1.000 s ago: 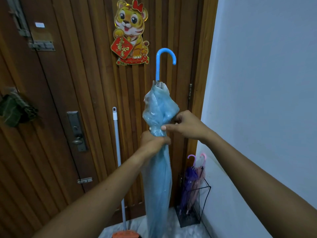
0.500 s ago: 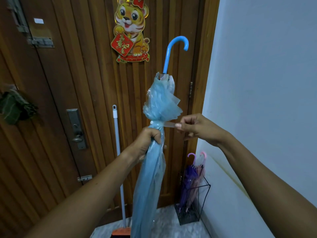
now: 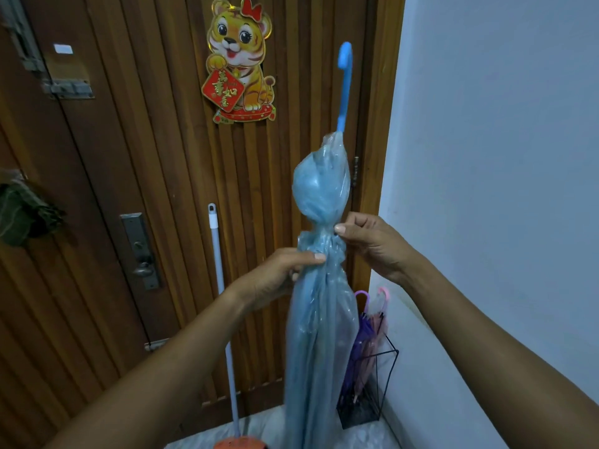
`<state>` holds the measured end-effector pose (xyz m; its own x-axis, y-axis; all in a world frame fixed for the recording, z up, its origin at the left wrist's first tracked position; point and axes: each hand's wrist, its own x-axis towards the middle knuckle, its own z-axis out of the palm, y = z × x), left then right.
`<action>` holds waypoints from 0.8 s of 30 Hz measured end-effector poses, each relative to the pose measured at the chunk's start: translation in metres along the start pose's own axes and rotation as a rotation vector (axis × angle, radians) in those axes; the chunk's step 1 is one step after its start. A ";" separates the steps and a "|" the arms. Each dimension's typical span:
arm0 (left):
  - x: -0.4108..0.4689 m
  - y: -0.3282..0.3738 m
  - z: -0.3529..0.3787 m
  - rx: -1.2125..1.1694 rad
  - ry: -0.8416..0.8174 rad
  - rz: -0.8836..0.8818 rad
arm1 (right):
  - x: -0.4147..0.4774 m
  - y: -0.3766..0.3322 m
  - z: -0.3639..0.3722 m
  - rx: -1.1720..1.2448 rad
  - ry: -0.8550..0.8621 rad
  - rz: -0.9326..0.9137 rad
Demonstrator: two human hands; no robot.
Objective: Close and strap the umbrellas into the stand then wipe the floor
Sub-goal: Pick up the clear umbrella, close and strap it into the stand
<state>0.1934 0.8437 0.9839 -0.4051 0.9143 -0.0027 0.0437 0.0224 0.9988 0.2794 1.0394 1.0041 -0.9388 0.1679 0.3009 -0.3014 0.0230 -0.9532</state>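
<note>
I have the blue umbrella (image 3: 319, 319) upright between my hands, hooked handle (image 3: 345, 82) up above them and the folded canopy hanging down past my forearms toward the floor. My left hand (image 3: 275, 280) is closed around the bunched plastic just below the cinched neck, thumb pressing across the front. My right hand (image 3: 372, 244) sits just above and beside it, thumb and forefinger pinched at the neck itself — on the strap, I judge, though the strap is too small and clear to make out for certain.

To do this well, I want the left hand to keep the folds squeezed tight so nothing springs loose while the right draws the strap snug around the waist and presses its fastener home. The canopy is slippery film, so a loose wrap would likely slide down; better to seat it right in the pinch where the bulge above stops it. I should keep the shaft vertical, so the pleats don't twist.

Below my right wrist, against the white wall (image 3: 502, 189), the wire stand (image 3: 372, 387) already holds a purple umbrella (image 3: 358, 348) and a pink umbrella (image 3: 377, 322), handles up. This one goes there next — a short lowering to the right. Beyond my left forearm a mop handle (image 3: 220, 286) leans on the wooden door (image 3: 146, 157), its orange head (image 3: 238, 444) at the floor, ready for wiping afterward.
</note>
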 end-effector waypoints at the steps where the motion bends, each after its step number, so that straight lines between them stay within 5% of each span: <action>1: -0.001 -0.004 0.003 0.069 0.100 0.014 | 0.001 0.000 -0.002 -0.092 0.056 -0.029; 5: 0.009 -0.017 0.026 0.215 0.295 0.107 | 0.002 0.000 0.015 -0.371 0.155 -0.091; 13: 0.026 -0.014 0.038 0.195 0.610 0.171 | 0.001 -0.014 0.029 -0.429 0.195 -0.122; 18: 0.022 -0.007 0.026 0.012 0.528 0.168 | -0.005 -0.022 0.025 -0.380 0.100 -0.096; 24: 0.022 0.000 0.011 -0.396 0.184 0.209 | -0.010 -0.029 0.021 -0.337 -0.062 -0.128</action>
<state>0.1948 0.8686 0.9828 -0.5814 0.7950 0.1732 -0.1950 -0.3427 0.9190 0.2942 1.0160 1.0289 -0.9085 0.0830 0.4096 -0.3546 0.3655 -0.8606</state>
